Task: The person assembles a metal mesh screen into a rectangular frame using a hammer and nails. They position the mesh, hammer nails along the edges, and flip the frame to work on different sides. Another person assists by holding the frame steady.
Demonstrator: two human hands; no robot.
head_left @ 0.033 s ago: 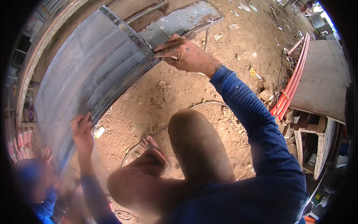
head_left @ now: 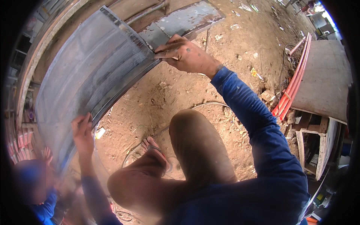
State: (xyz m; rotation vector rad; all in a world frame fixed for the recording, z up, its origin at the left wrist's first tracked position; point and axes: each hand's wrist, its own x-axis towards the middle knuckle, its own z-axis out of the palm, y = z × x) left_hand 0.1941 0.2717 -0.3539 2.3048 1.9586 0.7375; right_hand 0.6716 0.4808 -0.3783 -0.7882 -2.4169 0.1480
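A long grey mesh screen panel (head_left: pixel 82 71) with a dark edge strip stretches across the left side, over a frame. My right hand (head_left: pixel 189 54) is closed at its far right corner, thumb and fingers pinching the mesh and edge there. Along the panel's near edge my left hand (head_left: pixel 83 135) has its fingers bent and closed on the mesh border. The mesh looks smooth and slightly see-through. What lies between my fingertips is partly hidden by the fingers.
Beyond the corner lies a board (head_left: pixel 183 20) with peeling grey paint. Red pipes (head_left: pixel 292 80) lean by a wooden board (head_left: pixel 322 78) at right. A cable (head_left: pixel 165 129) runs over the dirt ground. Another person (head_left: pixel 32 183) in blue is at lower left, a hand near the panel.
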